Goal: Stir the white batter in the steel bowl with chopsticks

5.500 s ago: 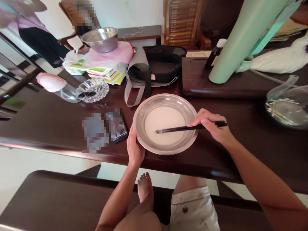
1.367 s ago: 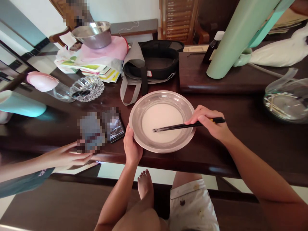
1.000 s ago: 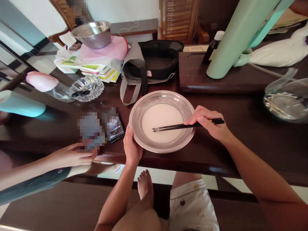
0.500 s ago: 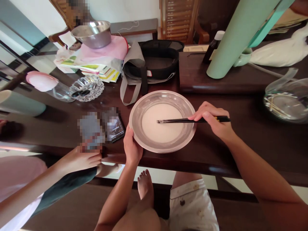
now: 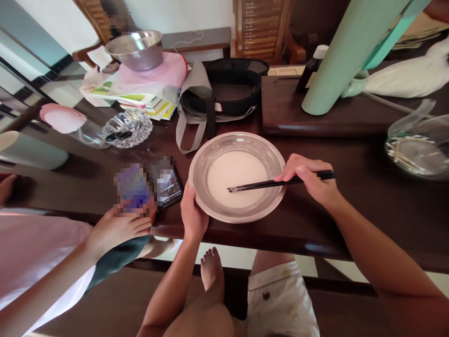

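Observation:
A wide metal bowl (image 5: 238, 214) stands in front of me on the dark wooden table, with a smooth white liquid (image 5: 235, 171) in it. My left hand (image 5: 194, 215) grips the bowl's left rim, thumb up on the outer side and the other fingers hidden underneath. Held in my right hand (image 5: 310, 180) is a pair of black chopsticks (image 5: 261, 184), fingers closed round their upper part. They slant over the bowl's right rim, and their wet tips touch the white liquid left of its middle.
Another person's hand (image 5: 124, 229) is at a blurred device, left of a black phone (image 5: 167, 185). Behind the bowl sits a black and grey bag (image 5: 228, 93). A glass dish (image 5: 128, 128), a metal basin (image 5: 136, 51), a tall green cylinder (image 5: 336, 70) and a clear container (image 5: 419, 150) stand around.
The chopstick tips have swung slightly towards me in the liquid, and my right hand has shifted a little. My left hand stays on the bowl. The other person has leaned further in.

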A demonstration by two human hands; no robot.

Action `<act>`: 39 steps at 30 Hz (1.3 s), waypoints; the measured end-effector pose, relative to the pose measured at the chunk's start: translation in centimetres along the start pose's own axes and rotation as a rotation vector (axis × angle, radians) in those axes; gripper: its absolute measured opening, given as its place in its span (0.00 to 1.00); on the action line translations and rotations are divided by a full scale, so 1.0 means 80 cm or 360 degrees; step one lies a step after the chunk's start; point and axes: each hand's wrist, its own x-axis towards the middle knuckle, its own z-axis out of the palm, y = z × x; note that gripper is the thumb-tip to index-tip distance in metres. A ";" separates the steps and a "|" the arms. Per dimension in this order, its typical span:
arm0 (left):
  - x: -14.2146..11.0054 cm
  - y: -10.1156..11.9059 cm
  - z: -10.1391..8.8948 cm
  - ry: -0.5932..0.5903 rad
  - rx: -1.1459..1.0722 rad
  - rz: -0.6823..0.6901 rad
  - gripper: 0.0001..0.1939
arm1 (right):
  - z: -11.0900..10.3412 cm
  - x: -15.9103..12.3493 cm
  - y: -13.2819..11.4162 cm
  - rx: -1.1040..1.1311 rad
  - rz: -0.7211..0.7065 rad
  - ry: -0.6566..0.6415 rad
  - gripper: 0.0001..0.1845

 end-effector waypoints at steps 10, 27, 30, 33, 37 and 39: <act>-0.001 -0.001 -0.002 -0.0012 0.0027 0.0007 0.25 | -0.001 0.001 -0.001 -0.0006 0.0023 0.0036 0.19; -0.001 0.000 -0.001 -0.0016 0.0003 0.0003 0.24 | -0.002 0.001 0.001 -0.0103 0.0006 0.0074 0.18; -0.001 0.000 -0.001 -0.0016 0.0003 -0.0002 0.24 | -0.002 0.000 0.002 -0.0002 0.0020 0.0041 0.20; -0.001 0.000 -0.001 -0.0005 -0.0013 0.0007 0.23 | 0.000 0.000 0.001 -0.0089 -0.0028 -0.0073 0.15; -0.002 0.000 -0.001 -0.0001 -0.0035 -0.0013 0.22 | -0.001 0.001 0.000 -0.0121 -0.0024 0.0044 0.17; -0.002 0.000 -0.001 -0.0008 -0.0011 -0.0010 0.22 | -0.001 0.001 0.000 -0.0037 -0.0007 0.0071 0.20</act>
